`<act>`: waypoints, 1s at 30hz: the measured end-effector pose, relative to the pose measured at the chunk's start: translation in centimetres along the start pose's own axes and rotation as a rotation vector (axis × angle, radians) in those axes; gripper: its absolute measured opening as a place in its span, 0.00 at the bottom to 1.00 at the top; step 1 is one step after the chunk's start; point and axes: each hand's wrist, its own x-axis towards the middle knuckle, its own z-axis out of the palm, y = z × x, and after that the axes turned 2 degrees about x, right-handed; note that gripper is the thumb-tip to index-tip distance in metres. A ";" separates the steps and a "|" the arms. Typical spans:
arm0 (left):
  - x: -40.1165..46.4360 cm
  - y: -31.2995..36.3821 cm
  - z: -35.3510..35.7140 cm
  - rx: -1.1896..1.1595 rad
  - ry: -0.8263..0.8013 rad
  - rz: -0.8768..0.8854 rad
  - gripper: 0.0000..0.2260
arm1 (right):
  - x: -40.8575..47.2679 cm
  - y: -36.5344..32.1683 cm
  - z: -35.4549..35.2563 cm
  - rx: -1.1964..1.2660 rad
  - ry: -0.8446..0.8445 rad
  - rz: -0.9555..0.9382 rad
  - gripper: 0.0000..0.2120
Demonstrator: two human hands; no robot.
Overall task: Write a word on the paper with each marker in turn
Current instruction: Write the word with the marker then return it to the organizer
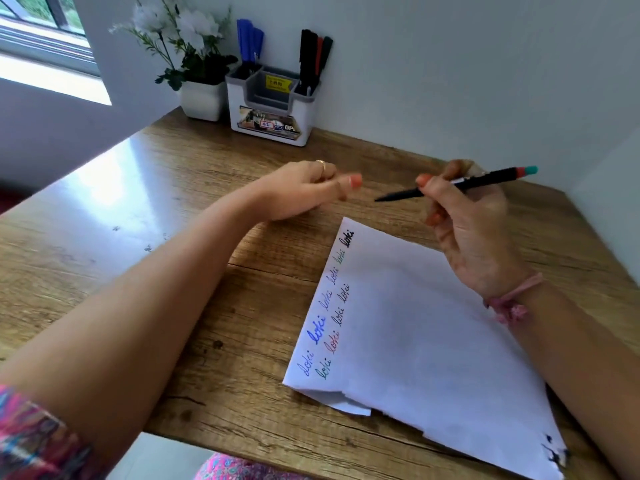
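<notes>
Wooden surface (180,209) carries the paper (415,341) at its near right edge. Right hand (471,230) grips a black marker (460,183) above it; left hand (304,192) hovers, fingers loosely curled, empty. Organizer (270,109) and flower pot (201,98) stand at the far edge.
</notes>
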 end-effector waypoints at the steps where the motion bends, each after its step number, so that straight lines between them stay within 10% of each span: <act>1: 0.1 -0.5 -0.2 0.086 -0.038 0.012 0.21 | -0.1 0.1 0.0 0.011 -0.065 0.033 0.05; 11: 0.7 -1.4 0.4 0.197 -0.169 0.144 0.18 | -1.4 -0.3 -0.3 -0.354 -0.780 0.176 0.08; 30: 0.9 -1.2 0.4 0.134 -0.189 0.082 0.21 | -1.3 3.1 1.0 -0.375 -0.697 0.085 0.08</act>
